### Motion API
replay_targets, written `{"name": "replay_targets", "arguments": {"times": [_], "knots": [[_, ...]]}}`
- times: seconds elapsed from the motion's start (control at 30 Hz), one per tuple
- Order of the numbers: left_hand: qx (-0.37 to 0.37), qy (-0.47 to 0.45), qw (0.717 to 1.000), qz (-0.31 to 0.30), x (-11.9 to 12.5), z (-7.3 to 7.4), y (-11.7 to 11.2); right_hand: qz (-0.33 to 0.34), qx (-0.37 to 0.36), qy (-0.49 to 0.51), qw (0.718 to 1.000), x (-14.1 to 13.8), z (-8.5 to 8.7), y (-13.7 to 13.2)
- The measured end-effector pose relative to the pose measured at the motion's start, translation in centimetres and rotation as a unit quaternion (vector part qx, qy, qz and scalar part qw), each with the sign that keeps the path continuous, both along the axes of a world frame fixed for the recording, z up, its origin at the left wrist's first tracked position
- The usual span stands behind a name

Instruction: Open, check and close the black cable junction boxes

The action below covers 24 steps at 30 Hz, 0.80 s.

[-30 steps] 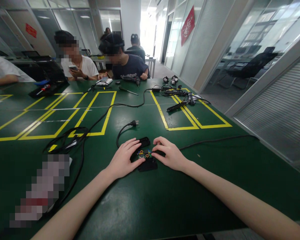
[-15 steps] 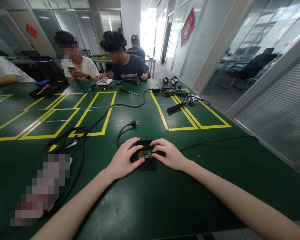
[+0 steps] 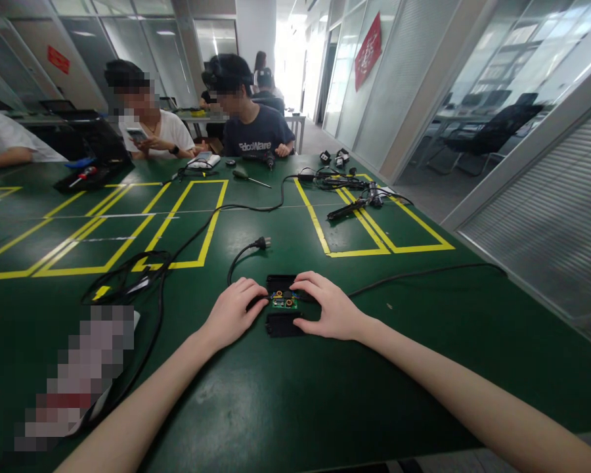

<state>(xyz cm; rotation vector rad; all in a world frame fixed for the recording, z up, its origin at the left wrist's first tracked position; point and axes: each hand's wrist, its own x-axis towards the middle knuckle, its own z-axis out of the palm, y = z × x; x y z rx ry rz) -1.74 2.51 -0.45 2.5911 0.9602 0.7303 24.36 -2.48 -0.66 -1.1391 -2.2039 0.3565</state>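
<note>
A small green circuit board (image 3: 285, 301) with copper-coloured ring coils lies between two black plastic case halves: an upper half (image 3: 277, 283) behind it and a lower half (image 3: 283, 324) in front. My left hand (image 3: 234, 309) is closed at the board's left end, pinching the black cord there. Over the right end, my right hand (image 3: 332, 307) arches with thumb and fingers spread apart. Its fingertips reach the upper half and its thumb touches the lower half's right edge. The black cable (image 3: 423, 274) runs out to the right from under this hand.
Behind my left hand lies a plug (image 3: 262, 243). Looped black cable (image 3: 128, 279) and a blurred-out flat object (image 3: 88, 374) are on the left. A screwdriver (image 3: 251, 179), a black device with wires (image 3: 359, 203) and yellow tape rectangles are farther back. People sit across the green table (image 3: 295, 407).
My left hand has pulled back leftward off the case onto the cord. The lower case half shows more fully, apart from the board, and my right thumb has dropped to it.
</note>
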Motion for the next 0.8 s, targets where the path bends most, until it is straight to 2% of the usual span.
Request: {"name": "replay_targets", "arguments": {"times": [0.33,0.57,0.67,0.8], "knots": [[0.004,-0.001,1.000,0.010,0.3,-0.3,0.0,-0.025,0.005,0.018,1.000,-0.3,-0.9,0.7],[-0.001,-0.006,1.000,0.012,0.3,-0.2,-0.1,-0.041,0.013,0.025,0.999,0.1,-0.6,0.6],[-0.009,-0.013,1.000,0.012,0.2,-0.1,-0.2,-0.061,0.004,-0.010,0.998,0.9,-0.4,0.8],[-0.024,-0.024,0.999,0.013,0.1,0.1,-0.3,-0.051,0.020,-0.047,0.997,1.6,-0.6,1.0]]}}
